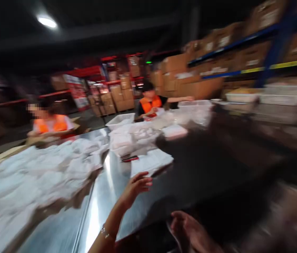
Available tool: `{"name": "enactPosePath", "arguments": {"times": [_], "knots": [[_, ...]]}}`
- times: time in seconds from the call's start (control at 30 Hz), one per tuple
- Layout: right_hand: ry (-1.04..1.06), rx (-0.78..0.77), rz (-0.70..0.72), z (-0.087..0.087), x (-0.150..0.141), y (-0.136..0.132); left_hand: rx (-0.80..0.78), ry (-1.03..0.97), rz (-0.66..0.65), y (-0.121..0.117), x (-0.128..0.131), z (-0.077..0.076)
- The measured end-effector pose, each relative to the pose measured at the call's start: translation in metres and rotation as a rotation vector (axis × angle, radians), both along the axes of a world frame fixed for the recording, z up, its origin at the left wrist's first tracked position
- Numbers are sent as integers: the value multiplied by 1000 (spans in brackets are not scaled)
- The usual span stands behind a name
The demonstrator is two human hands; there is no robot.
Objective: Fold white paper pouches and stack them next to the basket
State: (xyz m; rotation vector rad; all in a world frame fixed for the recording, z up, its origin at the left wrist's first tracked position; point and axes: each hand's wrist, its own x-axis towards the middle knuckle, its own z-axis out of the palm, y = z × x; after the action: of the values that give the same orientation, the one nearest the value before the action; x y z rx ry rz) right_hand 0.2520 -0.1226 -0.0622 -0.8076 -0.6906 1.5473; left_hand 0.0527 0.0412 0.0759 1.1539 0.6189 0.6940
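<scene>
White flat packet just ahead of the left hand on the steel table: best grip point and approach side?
Probably the near edge of the white packet, approached from the side of the left hand, which reaches open toward it. The packet lies flat on the steel table, so fingers would likely pinch that edge rather than wrap it. Motion blur hides finer detail. The right hand hangs low, empty.

A warehouse packing floor: tall racks [243,52] stacked with cardboard boxes [175,65] fill the upper right, while workers in orange vests [150,103] (two, centre and left) sit at a steel table [106,189].
</scene>
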Motion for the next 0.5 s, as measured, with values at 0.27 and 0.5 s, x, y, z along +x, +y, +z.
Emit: {"name": "enactPosePath", "arguments": {"times": [0.27,0.5], "knots": [[-751,-235,-528,-50,60,-107,685,412,-442,-28,65,-85],[-1270,-514,-669,-99,72,-159,1578,672,-623,-31,147,-148]]}}
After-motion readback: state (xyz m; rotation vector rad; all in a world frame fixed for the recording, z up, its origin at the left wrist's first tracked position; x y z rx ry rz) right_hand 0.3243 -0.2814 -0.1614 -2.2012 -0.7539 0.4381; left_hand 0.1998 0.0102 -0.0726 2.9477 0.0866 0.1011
